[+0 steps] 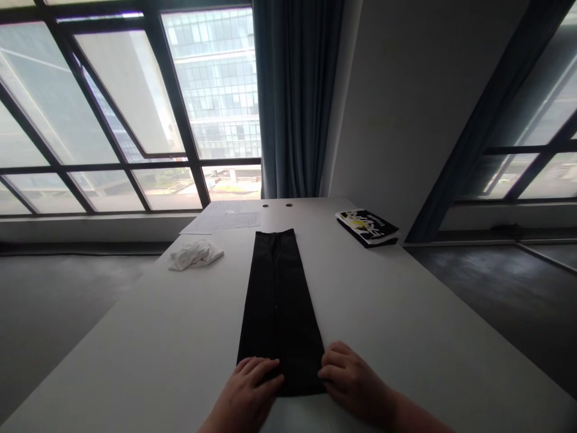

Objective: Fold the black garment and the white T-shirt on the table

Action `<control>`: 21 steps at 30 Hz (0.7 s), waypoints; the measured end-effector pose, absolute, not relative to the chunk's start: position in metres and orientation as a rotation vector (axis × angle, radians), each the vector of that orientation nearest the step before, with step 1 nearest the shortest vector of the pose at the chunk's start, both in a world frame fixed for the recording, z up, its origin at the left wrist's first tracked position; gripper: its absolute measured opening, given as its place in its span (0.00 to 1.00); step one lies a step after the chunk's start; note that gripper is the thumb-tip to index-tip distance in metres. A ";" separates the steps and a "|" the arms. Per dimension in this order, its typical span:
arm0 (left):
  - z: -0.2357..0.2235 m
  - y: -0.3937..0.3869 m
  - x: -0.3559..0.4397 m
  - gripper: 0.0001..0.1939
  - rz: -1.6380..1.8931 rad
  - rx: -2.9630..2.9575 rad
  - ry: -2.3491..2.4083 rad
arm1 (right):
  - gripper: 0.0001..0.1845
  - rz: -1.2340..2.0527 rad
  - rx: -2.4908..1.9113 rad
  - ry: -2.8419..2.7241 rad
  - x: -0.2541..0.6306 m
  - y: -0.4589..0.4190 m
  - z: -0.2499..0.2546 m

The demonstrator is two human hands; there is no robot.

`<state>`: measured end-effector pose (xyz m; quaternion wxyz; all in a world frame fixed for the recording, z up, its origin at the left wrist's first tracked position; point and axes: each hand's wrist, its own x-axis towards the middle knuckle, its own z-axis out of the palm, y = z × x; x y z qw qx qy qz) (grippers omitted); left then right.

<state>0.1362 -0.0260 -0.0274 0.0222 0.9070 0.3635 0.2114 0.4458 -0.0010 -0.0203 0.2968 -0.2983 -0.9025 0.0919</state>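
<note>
A long black garment (278, 294), folded into a narrow strip, lies lengthwise down the middle of the white table (406, 313). My left hand (249, 392) rests on its near left corner with the fingers curled onto the cloth. My right hand (352, 380) sits at the near right corner, its fingers bent and pinching the edge of the fabric. Both hands are at the end of the strip closest to me.
A crumpled white cloth (195, 255) lies at the left of the table. Sheets of paper (224, 220) lie at the far end. A folded black item with a yellow and white print (368, 226) sits at the far right. Windows and a dark curtain (295, 96) stand behind.
</note>
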 end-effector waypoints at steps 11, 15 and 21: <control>-0.015 -0.024 0.137 0.23 0.522 2.673 1.125 | 0.20 0.387 -0.913 -2.465 0.453 -0.010 -0.029; -0.015 -0.018 0.146 0.13 0.503 2.665 1.173 | 0.17 0.312 -0.958 -2.442 0.445 -0.004 -0.035; -0.031 -0.007 0.164 0.11 0.686 2.794 1.063 | 0.26 0.279 -0.967 -2.378 0.441 -0.001 -0.037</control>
